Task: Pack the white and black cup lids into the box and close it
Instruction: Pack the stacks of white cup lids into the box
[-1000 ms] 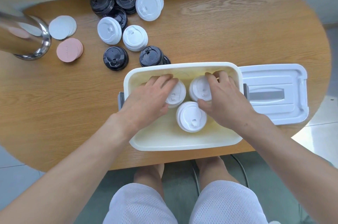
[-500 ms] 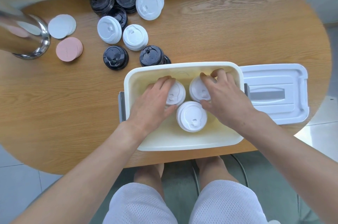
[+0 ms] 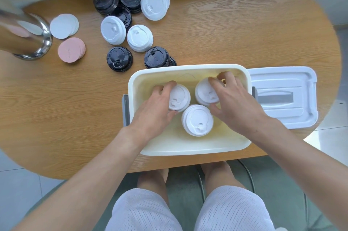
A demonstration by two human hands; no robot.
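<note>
Lids (image 3: 197, 120): 3 in box (image 3: 188, 148); no legible txt

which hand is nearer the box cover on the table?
Right. The right hand holds a white lid inside the box, at the side next to the box cover; the left hand is at the box's far side.

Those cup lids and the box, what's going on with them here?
A person is packing cup lids into a cream box on a wooden table. The left hand grips one white stack and the right hand another, both inside the box; a third white stack sits between them, nearer the person. More black lids and white lids wait on the table. The box's lid lies off, to the right.
</note>
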